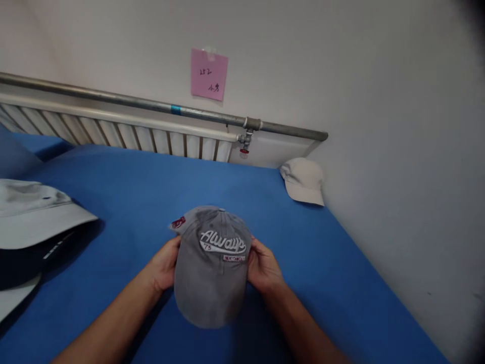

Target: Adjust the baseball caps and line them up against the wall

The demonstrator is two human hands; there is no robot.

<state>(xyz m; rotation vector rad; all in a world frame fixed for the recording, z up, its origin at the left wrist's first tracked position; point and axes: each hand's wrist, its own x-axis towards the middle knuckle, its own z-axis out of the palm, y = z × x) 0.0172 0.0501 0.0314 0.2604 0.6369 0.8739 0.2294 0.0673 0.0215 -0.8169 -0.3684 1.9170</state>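
Observation:
A grey baseball cap (212,283) is between my two hands, its brim toward me and white "Always" lettering across the front. My left hand (165,263) grips the cap's left side, where a dark red patch shows on the crown. On the opposite side, my right hand (264,265) is closed on the edge near the brim. Some fingers of both hands are hidden behind the cap. Beneath it lies the blue table surface (132,202).
Several overlapping caps (34,217), white and dark, lie at the left. A cream cap (303,179) sits at the far right corner by the wall. Behind the table are a radiator (144,136), a metal pipe (132,102) and a pink note (209,76).

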